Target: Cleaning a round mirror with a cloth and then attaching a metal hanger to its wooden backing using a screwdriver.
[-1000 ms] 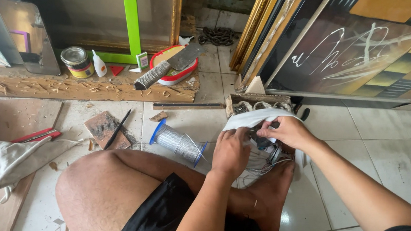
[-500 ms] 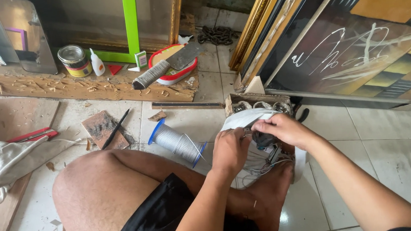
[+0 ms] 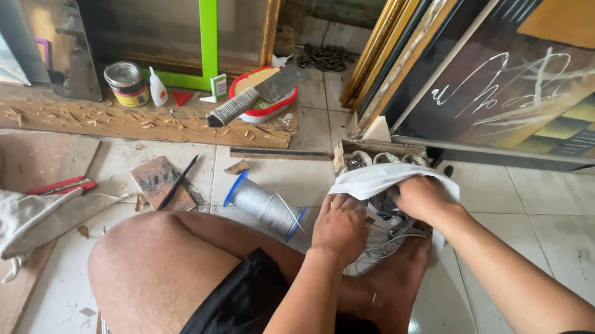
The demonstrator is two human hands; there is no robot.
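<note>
I sit on a tiled floor with my knee (image 3: 154, 267) bent in front of me. My left hand (image 3: 340, 227) is closed, gripping thin wire and the edge of a white plastic bag (image 3: 382, 177) just above my foot. My right hand (image 3: 422, 199) reaches into the bag's opening among small metal parts; what its fingers hold is hidden. A spool of silver wire with blue ends (image 3: 265, 207) lies on its side just left of my left hand, a strand running toward my hands.
A carved wooden plank (image 3: 127, 119) crosses the floor with a glue can (image 3: 126, 83), a white glue bottle (image 3: 158, 87) and a red-rimmed bowl with a cleaver (image 3: 264, 96). Framed pictures (image 3: 515, 82) lean at right. A grey cloth (image 3: 15, 214), red-handled pliers (image 3: 61, 186) and a pencil (image 3: 179, 172) lie at left.
My right hand has pushed deeper into the white bag, and my left hand has shifted slightly right toward it. The view tilted a little.
</note>
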